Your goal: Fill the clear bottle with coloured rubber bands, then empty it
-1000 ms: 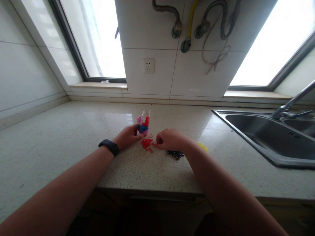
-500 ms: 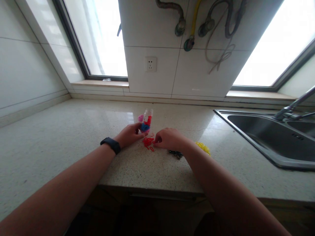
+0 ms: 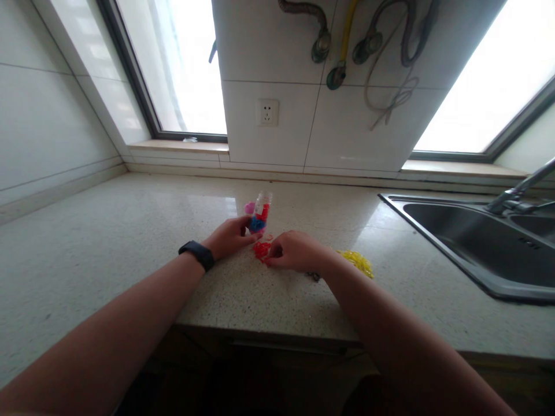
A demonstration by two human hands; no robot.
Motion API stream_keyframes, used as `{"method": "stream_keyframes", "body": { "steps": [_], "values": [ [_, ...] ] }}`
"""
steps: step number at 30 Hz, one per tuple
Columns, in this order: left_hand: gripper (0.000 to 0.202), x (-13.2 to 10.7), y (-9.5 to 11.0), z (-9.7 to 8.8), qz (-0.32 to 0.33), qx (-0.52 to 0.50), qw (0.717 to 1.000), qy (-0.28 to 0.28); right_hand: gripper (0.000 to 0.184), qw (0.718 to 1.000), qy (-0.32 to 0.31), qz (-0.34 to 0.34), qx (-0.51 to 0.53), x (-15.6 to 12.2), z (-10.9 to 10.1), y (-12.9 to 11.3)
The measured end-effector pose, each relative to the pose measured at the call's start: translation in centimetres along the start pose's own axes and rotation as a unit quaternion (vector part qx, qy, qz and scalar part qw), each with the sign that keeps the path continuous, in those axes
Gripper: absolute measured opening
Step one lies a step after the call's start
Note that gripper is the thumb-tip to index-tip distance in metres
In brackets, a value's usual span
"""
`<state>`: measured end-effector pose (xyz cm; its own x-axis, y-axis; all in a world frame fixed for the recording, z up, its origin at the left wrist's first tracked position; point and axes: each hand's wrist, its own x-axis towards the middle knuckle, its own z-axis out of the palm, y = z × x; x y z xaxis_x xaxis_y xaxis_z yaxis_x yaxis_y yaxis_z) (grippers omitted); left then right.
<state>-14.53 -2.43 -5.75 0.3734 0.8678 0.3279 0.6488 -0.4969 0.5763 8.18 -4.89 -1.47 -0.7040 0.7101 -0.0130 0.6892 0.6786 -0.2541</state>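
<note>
Across the middle of the speckled countertop (image 3: 269, 306), in the head view, the left hand (image 3: 230, 238) curls its thumb and fingers around the near part of a clear bottle (image 3: 261, 214) filled with pink, blue and red layers. Just beyond the bottle's left side lies a pink round piece (image 3: 250, 207). The red loops (image 3: 261, 250) lie between the hands, near the bottle's base and just right of the left thumb. From the right, the right hand (image 3: 291, 252) bends its fingertips down to the pile's right edge; I cannot make out whether they pinch a loop. Dark loops (image 3: 314, 277) show partly beneath the right wrist, yellow loops (image 3: 357, 263) farther right.
</note>
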Motion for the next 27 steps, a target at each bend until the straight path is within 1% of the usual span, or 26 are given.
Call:
{"method": "stream_keyframes", "body": {
  "steps": [3, 5, 9, 13, 17, 19, 21, 24, 26, 27],
  "values": [
    [0.038, 0.0, 0.1, 0.0, -0.003, 0.002, 1.000, 0.009, 0.029, 1.000, 0.009, -0.002, -0.006, -0.1, 0.1, -0.2],
    [0.037, 0.0, 0.1, 0.1, -0.007, 0.004, 1.000, 0.013, 0.029, 1.000, 0.017, -0.004, -0.023, -0.2, 0.1, -0.2],
    [0.034, 0.0, 0.0, 0.1, -0.001, 0.006, 1.000, 0.010, 0.021, 0.998, 0.026, -0.006, -0.060, -0.1, 0.3, -0.5],
    [0.035, 0.0, 0.1, 0.0, 0.004, 0.000, 1.000, 0.010, 0.013, 0.997, 0.040, -0.014, -0.067, -0.1, 0.6, -0.6],
    [0.037, -0.1, 0.1, 0.0, 0.001, 0.006, 1.000, 0.012, 0.007, 0.996, 0.074, -0.013, -0.041, -0.1, 0.3, 0.5],
    [0.038, -0.1, 0.1, 0.0, -0.001, 0.020, 1.000, 0.010, 0.006, 0.993, 0.119, 0.008, -0.011, -0.1, -0.4, 1.4],
    [0.039, -0.1, 0.2, -0.1, 0.002, 0.039, 0.999, 0.007, 0.009, 0.981, 0.188, 0.031, 0.025, -0.3, -1.3, 2.3],
    [0.041, -0.1, 0.6, 0.0, 0.018, 0.077, 0.997, 0.011, 0.014, 0.946, 0.315, 0.053, 0.054, -0.6, -2.6, 2.9],
    [0.043, -0.1, 1.0, 0.1, 0.026, 0.102, 0.994, 0.025, 0.014, 0.925, 0.373, 0.048, 0.048, -0.8, -3.0, 2.9],
    [0.045, -0.2, 1.2, 0.1, 0.029, 0.112, 0.993, 0.032, 0.014, 0.919, 0.390, 0.043, 0.038, -0.9, -3.1, 2.8]
  ]
}}
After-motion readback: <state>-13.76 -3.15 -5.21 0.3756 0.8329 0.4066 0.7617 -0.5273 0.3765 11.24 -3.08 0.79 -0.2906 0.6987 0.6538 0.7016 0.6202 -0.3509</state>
